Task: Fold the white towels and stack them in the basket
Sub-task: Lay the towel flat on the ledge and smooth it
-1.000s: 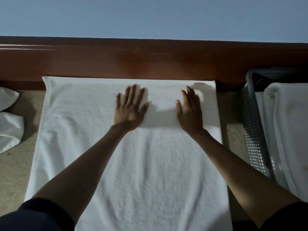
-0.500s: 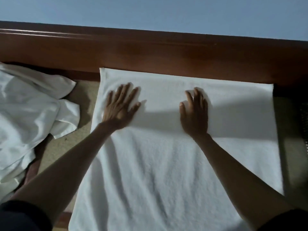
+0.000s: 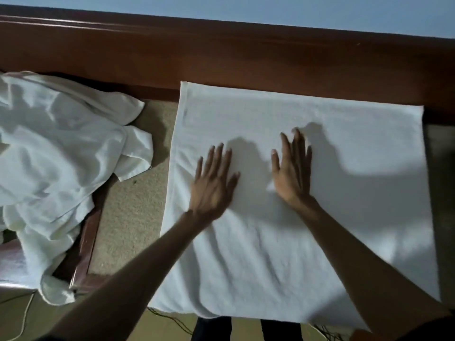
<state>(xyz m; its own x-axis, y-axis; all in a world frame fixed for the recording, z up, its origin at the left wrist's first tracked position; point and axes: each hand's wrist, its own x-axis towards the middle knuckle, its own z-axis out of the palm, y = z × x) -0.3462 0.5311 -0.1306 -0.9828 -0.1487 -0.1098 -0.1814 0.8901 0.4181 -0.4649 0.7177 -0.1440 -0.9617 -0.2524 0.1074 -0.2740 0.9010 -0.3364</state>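
Observation:
A white towel (image 3: 357, 183) lies spread flat on the beige tabletop, its far edge against the wooden rail. My left hand (image 3: 211, 183) lies flat on the towel's left middle, fingers straight and spread, slightly blurred. My right hand (image 3: 293, 171) presses flat on the towel just to the right of it, fingers straight. Both palms are down and neither holds anything. The basket is out of view.
A heap of crumpled white towels (image 3: 56, 163) lies at the left, spilling over the table's wooden side edge (image 3: 85, 244). A brown wooden rail (image 3: 221, 55) runs along the back under a blue wall. Bare beige tabletop (image 3: 133, 212) shows between heap and towel.
The view has swung left: the basket left the frame and the crumpled heap came in. Both hands have slid back toward me across the towel, staying flat.

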